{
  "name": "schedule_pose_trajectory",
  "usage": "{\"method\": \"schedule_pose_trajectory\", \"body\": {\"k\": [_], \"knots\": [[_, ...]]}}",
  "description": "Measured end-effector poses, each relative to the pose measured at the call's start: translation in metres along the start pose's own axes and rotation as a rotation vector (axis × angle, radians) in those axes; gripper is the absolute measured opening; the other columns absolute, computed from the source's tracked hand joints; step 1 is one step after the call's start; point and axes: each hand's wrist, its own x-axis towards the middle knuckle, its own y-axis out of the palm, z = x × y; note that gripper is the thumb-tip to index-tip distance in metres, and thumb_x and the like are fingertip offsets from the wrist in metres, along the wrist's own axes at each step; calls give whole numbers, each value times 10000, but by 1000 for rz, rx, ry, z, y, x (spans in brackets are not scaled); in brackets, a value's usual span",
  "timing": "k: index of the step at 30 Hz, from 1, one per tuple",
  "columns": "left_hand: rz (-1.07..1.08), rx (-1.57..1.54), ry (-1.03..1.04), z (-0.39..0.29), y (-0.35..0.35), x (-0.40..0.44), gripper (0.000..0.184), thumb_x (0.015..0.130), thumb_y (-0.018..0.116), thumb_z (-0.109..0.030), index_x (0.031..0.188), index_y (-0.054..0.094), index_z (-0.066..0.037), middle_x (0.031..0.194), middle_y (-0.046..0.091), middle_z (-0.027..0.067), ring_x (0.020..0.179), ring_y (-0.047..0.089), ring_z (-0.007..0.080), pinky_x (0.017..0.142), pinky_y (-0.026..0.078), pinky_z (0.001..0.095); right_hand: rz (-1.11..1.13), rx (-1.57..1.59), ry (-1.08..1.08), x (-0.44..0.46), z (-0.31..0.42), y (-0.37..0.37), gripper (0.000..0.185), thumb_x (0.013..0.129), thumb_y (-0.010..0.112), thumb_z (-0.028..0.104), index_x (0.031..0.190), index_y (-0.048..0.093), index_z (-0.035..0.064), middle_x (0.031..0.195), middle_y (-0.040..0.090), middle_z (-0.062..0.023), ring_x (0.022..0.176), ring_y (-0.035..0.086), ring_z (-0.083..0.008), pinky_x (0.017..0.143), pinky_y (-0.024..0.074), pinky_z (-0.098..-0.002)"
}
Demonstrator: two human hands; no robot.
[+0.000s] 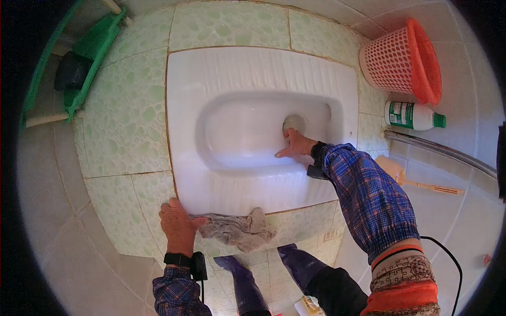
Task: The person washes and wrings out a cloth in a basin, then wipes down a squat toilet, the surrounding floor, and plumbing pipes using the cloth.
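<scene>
One spread right hand over white squat toilet, left hand, thumb out, beside grey cloth

Head-height view, steeply downward.

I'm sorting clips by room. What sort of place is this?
Most likely a toilet room or bathroom: a white squat toilet is set among pale green patterned tiles, with a plastic bottle and a basket nearby.

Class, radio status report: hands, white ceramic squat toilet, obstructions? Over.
Right hand inside white ceramic squat toilet, by round grey drain hole. Left hand on pale-green tile. Crumpled grey-brown cloth at toilet's near edge, possibly in left hand's way.
</scene>
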Motion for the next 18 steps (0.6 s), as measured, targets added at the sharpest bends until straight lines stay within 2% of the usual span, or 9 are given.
{"method": "schedule_pose_trajectory", "body": {"k": [3,6,9,12,15,18], "knots": [[17,18,5,0,2,3,894,452,865,-621,1004,451,-52,1009,532,122,932,599,247,731,558,299,16,22,-38,-1,-4,-8,957,640,860,509,1294,418,-33,1177,539,-203,1047,562,-293,886,470,-405],[53,39,-11,-1,7,3,925,448,852,-648,1027,447,-50,1027,526,128,946,597,251,736,557,299,227,145,-42,-6,-12,-39,789,666,846,501,1159,518,-20,1036,593,-133,915,589,-263,812,490,-384],[69,14,-18,-2,5,5,936,447,852,-648,1039,443,-49,1029,524,128,952,595,256,745,557,309,189,193,-32,-1,-18,-49,694,687,828,509,1074,571,-6,944,609,-104,854,593,-254,763,498,-375],[64,-8,-24,-2,0,4,922,443,875,-609,1034,441,-50,1025,523,128,951,591,263,765,554,322,33,-24,-103,-5,-9,-36,675,677,830,503,1036,571,-6,919,617,-127,858,592,-255,744,492,-376],[29,-34,-16,-2,2,1,902,437,899,-564,1022,440,-53,1021,521,128,954,585,266,783,546,326,-22,-64,-92,-2,0,-18,645,666,833,495,975,558,-1,909,610,-140,846,585,-251,728,482,-373],[12,-32,-5,-2,4,1,893,434,911,-537,1017,438,-54,1014,518,127,961,578,268,786,539,327,-187,-41,-191,3,3,-14,612,624,868,445,925,570,3,905,636,-187,878,615,-316,744,482,-405]]}}
